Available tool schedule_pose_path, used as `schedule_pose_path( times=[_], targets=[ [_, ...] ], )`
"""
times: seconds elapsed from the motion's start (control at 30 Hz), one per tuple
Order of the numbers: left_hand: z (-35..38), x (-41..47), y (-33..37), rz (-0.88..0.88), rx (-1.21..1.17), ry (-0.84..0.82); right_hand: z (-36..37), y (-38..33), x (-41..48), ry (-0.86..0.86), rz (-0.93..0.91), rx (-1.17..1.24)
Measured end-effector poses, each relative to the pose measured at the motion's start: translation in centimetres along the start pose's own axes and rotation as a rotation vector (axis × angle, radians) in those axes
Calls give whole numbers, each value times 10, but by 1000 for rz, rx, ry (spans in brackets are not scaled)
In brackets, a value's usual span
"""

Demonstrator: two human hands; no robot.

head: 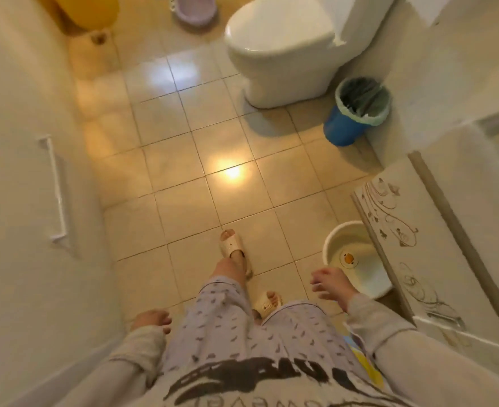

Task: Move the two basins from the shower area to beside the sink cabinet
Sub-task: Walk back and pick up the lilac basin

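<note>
A white basin (356, 259) with a duck picture in its bottom stands on the floor at the right, against the decorated sink cabinet (395, 230). A lilac basin (195, 10) sits far off at the top of the view, in the shower area beside a yellow curtain (86, 10). My right hand (330, 284) hovers just left of the white basin, fingers spread, holding nothing. Down by my left thigh hangs my left hand (151, 318), fingers loosely curled and empty.
A white toilet (283, 45) stands at the upper middle, with a blue bin (356, 110) lined with a green bag to its right. On the left wall is a white rail (53, 189). Tiled floor (183, 160) stretches ahead; my slippered feet (233, 248) stand on it.
</note>
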State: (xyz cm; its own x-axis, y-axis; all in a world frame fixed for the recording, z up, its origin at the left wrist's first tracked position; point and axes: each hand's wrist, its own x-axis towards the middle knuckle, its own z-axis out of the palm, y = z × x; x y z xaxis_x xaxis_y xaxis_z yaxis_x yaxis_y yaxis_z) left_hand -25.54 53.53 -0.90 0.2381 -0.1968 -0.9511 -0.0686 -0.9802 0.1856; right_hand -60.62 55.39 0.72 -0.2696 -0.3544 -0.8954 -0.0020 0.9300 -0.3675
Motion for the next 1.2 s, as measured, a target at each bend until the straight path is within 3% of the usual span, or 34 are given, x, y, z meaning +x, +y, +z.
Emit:
schedule_pose_path(
  times=[0.03, 0.07, 0.13, 0.27, 0.37, 0.77, 0.93, 1.07, 1.2],
  targets=[
    [6, 6, -9, -12, -156, 15, 5, -21, 4, -19, -48, -34],
    [3, 5, -16, -47, -169, 12, 12, -41, 9, -37, -92, -60],
    [-24, 11, -11, -104, -12, 29, 27, -79, 19, -70, -149, -118],
    [-81, 37, 5, -205, -70, 123, 60, -132, 40, -109, -173, -205],
    [-97, 47, 50, -207, -117, 72, 85, -161, 54, -50, -163, -210],
    [-154, 70, 313, 103, -67, 81, 119, -232, 84, 2, 115, -315],
    [-148, 79, 378, 184, -72, 12, 128, -291, 107, 30, 129, -301],
    [-148, 102, 397, 100, -40, 50, 145, -371, 136, 4, 58, -307],
    [-159, 119, 400, -93, -40, 132, 167, -469, 159, -69, -49, -344]
  ],
)
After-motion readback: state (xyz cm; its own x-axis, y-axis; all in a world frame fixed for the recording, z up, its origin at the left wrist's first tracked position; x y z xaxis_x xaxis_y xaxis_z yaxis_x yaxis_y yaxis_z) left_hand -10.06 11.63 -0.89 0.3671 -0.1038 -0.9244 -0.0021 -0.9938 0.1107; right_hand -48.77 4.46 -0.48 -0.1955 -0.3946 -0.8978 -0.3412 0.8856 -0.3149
